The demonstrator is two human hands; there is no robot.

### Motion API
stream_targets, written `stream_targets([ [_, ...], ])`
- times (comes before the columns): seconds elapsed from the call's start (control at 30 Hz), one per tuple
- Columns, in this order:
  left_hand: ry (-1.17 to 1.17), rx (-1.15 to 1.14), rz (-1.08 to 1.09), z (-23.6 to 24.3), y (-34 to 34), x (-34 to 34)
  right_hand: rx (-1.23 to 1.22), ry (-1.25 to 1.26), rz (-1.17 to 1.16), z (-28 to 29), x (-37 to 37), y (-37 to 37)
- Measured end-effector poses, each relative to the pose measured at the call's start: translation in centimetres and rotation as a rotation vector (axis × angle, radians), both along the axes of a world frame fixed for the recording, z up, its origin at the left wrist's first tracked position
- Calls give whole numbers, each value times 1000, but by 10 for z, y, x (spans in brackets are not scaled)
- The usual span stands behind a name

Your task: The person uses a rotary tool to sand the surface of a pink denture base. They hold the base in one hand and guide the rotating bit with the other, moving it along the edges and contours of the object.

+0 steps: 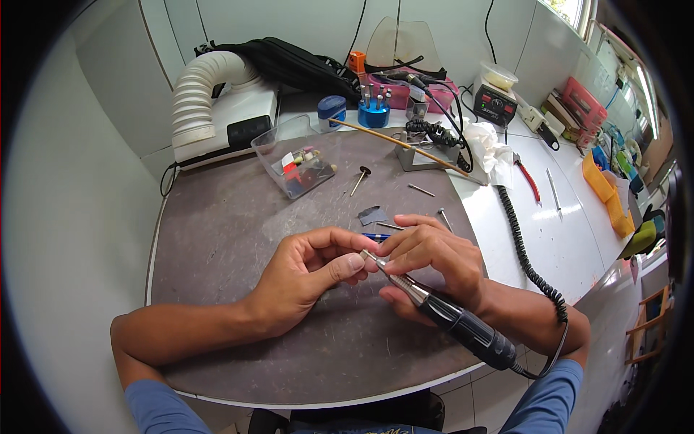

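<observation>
My right hand (pixel 441 260) is wrapped round a black and silver rotary handpiece (pixel 463 325), fingers near its metal nose. Its tip points up and left toward my left hand (pixel 307 269). Thumb and fingers of that hand are pinched together right at the tip. A small pale piece (pixel 366 254) shows there; I cannot tell whether it is the bit or something held. Just beyond my fingertips lie a blue pen-like tool (pixel 376 236), a scrap of grey abrasive paper (pixel 372 215) and a thin metal bit (pixel 391 226).
A clear plastic box (pixel 295 163) with small coloured bits and a black-headed mandrel (pixel 359 179) lie farther back. Behind are a white hose unit (pixel 224 119), a blue bur holder (pixel 374 112) and a control box (pixel 494 103). The coiled cord (pixel 524 253) hangs right, near red-handled pliers (pixel 529 179).
</observation>
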State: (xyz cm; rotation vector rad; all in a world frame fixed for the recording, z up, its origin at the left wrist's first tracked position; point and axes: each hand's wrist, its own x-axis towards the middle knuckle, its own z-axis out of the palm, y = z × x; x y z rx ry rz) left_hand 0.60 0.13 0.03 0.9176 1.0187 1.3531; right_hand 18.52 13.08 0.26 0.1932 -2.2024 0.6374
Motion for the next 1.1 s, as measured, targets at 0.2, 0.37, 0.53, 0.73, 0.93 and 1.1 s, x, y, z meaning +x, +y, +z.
stream_targets([
  [0.2,28,-15,4,-1,-1,-1,-11,-2,6,-1,-1,0],
  [0.37,30,-8,17,-3,-1,-1,-8,-11,-5,1,0,1],
  [0.53,12,-27,5,-1,-1,-1,-15,-20,18,0,1,1],
  [0.73,5,-22,4,-2,0,-1,-19,-23,17,0,1,1],
  [0.93,27,-11,17,-1,-1,0,-20,-29,-3,1,0,0],
  [1.1,22,-18,10,-1,0,0,-9,-23,-16,1,0,1],
])
